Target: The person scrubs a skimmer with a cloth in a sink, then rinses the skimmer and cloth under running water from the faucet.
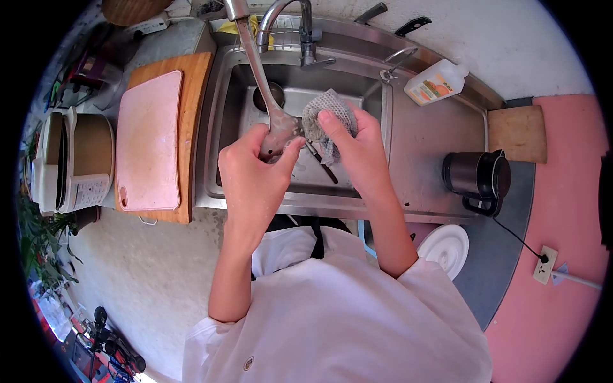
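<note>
Over the steel sink (236, 127), my left hand (258, 169) grips the head of a long metal ladle (255, 70), whose handle points up and away. My right hand (357, 143) is closed on a grey mesh scrubbing cloth (329, 115) and presses it near the ladle's head. Below the hands, a thin dark-handled utensil (327, 169) lies in the basin. A small round metal bowl (274, 92) sits further back in the sink, partly behind the ladle.
A faucet (306, 38) rises behind the sink. Left are a pink cutting board (150, 140) on a wooden one and a rice cooker (83, 159). Right are a white bottle (437, 83), a dark kettle (476, 179) and a wooden block (518, 133).
</note>
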The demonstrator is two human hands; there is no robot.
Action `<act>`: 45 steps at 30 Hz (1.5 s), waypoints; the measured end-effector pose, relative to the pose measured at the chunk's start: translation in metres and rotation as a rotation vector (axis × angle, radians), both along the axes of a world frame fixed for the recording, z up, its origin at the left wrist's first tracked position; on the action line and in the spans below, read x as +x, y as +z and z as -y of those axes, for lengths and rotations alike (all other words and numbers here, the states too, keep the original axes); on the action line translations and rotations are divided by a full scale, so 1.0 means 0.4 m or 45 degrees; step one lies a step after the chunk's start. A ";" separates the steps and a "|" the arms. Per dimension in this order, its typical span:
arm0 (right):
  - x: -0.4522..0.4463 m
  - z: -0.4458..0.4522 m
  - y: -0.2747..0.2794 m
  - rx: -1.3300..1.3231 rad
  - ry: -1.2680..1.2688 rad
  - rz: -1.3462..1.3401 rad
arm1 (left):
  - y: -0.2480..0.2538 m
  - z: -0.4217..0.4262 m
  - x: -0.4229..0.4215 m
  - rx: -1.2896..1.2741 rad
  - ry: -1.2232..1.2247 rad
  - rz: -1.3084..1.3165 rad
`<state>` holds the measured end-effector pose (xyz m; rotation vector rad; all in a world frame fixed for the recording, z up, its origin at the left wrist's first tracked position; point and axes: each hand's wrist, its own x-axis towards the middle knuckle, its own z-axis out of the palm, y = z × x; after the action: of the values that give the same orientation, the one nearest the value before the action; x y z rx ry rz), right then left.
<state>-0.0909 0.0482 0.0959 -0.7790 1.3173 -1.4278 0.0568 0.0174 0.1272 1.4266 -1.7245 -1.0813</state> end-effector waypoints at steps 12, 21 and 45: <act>0.021 0.022 0.002 -0.438 0.020 -0.999 | -0.042 0.019 -0.012 -0.180 -0.137 0.268; 0.032 0.057 -0.026 -0.399 0.016 -0.929 | -0.082 0.020 -0.010 -0.085 -0.202 0.341; 0.009 0.160 0.017 -0.575 -0.229 -0.882 | -0.049 0.000 -0.033 -0.013 -0.282 0.163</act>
<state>-0.0871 -0.0160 0.1026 -1.5916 1.6183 -1.7038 0.0434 0.0176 0.1074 1.3475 -2.0144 -1.1135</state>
